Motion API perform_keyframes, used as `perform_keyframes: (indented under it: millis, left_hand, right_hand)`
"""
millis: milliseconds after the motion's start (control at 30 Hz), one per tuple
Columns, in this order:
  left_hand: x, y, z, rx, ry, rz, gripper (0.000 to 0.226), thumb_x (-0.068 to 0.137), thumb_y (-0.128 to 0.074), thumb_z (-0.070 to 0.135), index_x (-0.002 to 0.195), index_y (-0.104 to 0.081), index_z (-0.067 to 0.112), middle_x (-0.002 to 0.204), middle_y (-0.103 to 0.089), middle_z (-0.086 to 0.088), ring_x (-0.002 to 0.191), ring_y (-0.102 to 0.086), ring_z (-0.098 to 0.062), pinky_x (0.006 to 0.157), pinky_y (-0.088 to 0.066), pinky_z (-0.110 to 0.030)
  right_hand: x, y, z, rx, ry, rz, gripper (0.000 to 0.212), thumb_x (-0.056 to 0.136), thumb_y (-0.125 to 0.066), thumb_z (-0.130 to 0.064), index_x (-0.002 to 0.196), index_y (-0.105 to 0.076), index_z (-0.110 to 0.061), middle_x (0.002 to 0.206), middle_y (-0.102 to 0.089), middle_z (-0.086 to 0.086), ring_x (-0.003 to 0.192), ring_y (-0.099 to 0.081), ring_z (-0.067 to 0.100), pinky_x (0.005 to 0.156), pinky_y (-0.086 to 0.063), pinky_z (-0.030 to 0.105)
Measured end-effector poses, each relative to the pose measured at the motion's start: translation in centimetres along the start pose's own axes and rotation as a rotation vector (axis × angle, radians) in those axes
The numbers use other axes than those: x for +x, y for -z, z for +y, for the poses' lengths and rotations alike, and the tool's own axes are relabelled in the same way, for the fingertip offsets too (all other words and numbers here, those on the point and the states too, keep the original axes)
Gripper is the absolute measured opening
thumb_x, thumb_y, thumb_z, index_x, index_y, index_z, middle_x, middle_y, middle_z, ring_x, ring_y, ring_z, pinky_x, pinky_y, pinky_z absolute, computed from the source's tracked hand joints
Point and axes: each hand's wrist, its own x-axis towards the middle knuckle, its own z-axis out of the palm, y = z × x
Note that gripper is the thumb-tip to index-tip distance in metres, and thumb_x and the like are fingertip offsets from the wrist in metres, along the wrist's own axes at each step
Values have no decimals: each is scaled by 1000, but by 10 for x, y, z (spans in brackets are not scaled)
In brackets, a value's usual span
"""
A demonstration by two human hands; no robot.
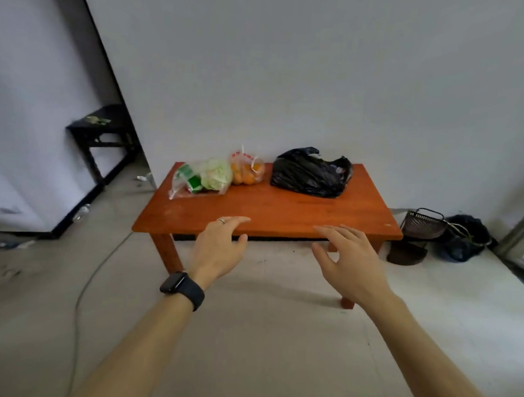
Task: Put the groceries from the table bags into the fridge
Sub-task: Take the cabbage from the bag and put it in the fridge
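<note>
Hands are being held open and empty at lower centre, left hand (219, 247) beside right hand (349, 257), while beyond, mid-frame, cabbage bag (203, 177), orange bag (247, 171) and black bag (310, 174) are being borne slumped on the table (269, 212), so a fruit spill is probably being risked should thin plastic be grabbed low.

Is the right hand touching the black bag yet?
Apart. The head view shows a stretch of bare table between the right hand and the black bag.
</note>
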Motion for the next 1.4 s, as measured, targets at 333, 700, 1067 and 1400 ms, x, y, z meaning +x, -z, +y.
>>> perform_keyframes:
  millis: [333, 700, 1067, 1400]
  left_hand:
    - [125, 9, -146, 42, 206, -22, 37, 96, -59, 33, 133, -56, 39, 140, -55, 6, 129, -50, -15, 104, -46, -33]
    - [275, -5, -240, -62, 318, -114, 39, 97, -58, 34, 136, -52, 39, 140, -55, 5, 129, -52, -14, 97, -47, -27]
    - [458, -61, -377, 200, 102, -391, 43, 101, -49, 32, 143, -48, 31, 147, -47, 3, 132, -48, -20, 103, -44, -37]
    - [582, -88, -460, 582, -356, -414, 88, 98, -53, 29, 159, 10, 36, 169, -3, -2, 156, 0, -25, 120, 11, -55]
  right_hand:
    - [165, -138, -43, 161, 55, -232, 47, 99, -48, -50, 144, -47, -38, 144, -51, -15, 139, -36, 13, 112, -35, 32]
    - [330, -253, -93, 359, 27, -462, 51, 98, -56, -41, 145, -43, -28, 141, -55, -10, 131, -50, 9, 102, -40, 22]
    - [492, -406, -130, 600, -274, -539, 47, 100, -55, -28, 145, -41, -26, 143, -53, -3, 119, -57, 9, 82, -52, 18]
    - [594, -482, -131, 215, -383, -456, 72, 102, -46, -37, 159, -5, -24, 167, 1, -3, 153, -3, 22, 120, -17, 44]
